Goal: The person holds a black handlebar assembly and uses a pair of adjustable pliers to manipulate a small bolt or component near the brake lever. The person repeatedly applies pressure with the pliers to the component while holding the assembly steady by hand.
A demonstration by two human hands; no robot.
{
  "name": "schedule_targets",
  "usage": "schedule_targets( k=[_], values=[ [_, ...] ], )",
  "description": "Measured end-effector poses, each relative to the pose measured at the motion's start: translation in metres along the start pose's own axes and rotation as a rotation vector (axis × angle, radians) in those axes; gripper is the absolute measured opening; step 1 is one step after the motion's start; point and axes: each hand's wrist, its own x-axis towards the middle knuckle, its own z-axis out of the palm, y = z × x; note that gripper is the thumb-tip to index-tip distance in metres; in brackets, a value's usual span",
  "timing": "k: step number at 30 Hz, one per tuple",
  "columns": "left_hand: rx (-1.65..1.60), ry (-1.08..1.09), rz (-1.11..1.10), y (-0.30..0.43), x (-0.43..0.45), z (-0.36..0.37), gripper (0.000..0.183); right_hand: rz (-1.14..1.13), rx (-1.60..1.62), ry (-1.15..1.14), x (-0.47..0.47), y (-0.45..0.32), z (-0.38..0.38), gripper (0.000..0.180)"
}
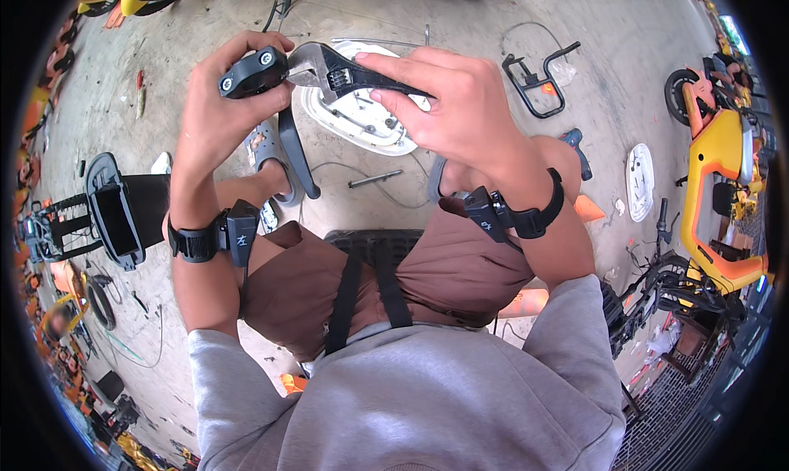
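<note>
My left hand point(225, 101) grips a black brake lever assembly, its clamp body point(254, 73) turned up with two silver screw heads showing. From that hand a black lever point(298, 153) extends down toward my feet. My right hand point(459, 98) holds an adjustable wrench point(345, 76) by its dark handle. The wrench's jaws meet the right end of the clamp body, beside my left fingertips; what sits between the jaws is partly hidden. Under the wrench, on the floor, lies a white plastic tray point(327, 122) with several bolts and small parts in it.
A thin metal rod point(375, 179) lies between my feet. To the right are a black tubular bracket point(548, 86), a cordless drill point(576, 153), a smaller white tray point(640, 187) and a yellow-orange scooter body point(696, 224). A black plastic housing point(114, 209) stands at left, near a red-handled tool point(140, 92).
</note>
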Motion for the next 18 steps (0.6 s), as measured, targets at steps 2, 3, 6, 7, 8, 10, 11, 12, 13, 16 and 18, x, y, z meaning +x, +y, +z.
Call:
schedule_targets(
  k=[2, 3, 6, 7, 8, 10, 11, 12, 13, 16, 18],
  values=[
    [-0.024, 0.005, -0.018, 0.001, 0.0, 0.0, 0.029, -0.029, -0.043, 0.013, 0.001, -0.001, 0.0, 0.035],
    [-0.028, -0.01, -0.027, 0.001, 0.001, 0.0, 0.028, -0.041, -0.067, 0.018, 0.001, -0.001, 0.0, 0.035],
    [-0.047, -0.049, -0.054, 0.0, 0.002, 0.0, 0.028, -0.042, -0.074, 0.033, -0.001, -0.003, 0.0, 0.035],
    [-0.051, -0.055, -0.049, 0.0, 0.002, 0.0, 0.028, -0.04, -0.069, 0.035, -0.002, -0.002, 0.0, 0.034],
    [-0.055, -0.061, -0.043, -0.001, 0.003, 0.0, 0.028, -0.043, -0.055, 0.035, -0.002, -0.001, 0.0, 0.034],
    [-0.058, -0.06, -0.026, -0.001, 0.003, 0.001, 0.028, -0.044, -0.028, 0.034, -0.003, 0.0, 0.001, 0.033],
    [-0.056, -0.05, -0.012, 0.0, 0.003, 0.003, 0.028, -0.038, -0.026, 0.012, -0.002, 0.0, -0.001, 0.033],
    [-0.055, -0.041, -0.003, 0.001, 0.002, 0.005, 0.028, -0.03, -0.023, -0.013, -0.002, 0.0, -0.004, 0.033],
    [-0.073, -0.048, -0.01, 0.0, 0.002, 0.005, 0.028, -0.022, -0.02, -0.038, -0.002, 0.0, -0.006, 0.033],
    [-0.103, -0.067, -0.016, 0.0, 0.0, 0.005, 0.029, 0.008, 0.072, -0.056, -0.001, 0.002, -0.006, 0.032],
    [-0.083, -0.065, 0.021, 0.001, 0.002, 0.004, 0.029, 0.051, 0.083, -0.122, 0.002, 0.001, -0.01, 0.031]
  ],
)
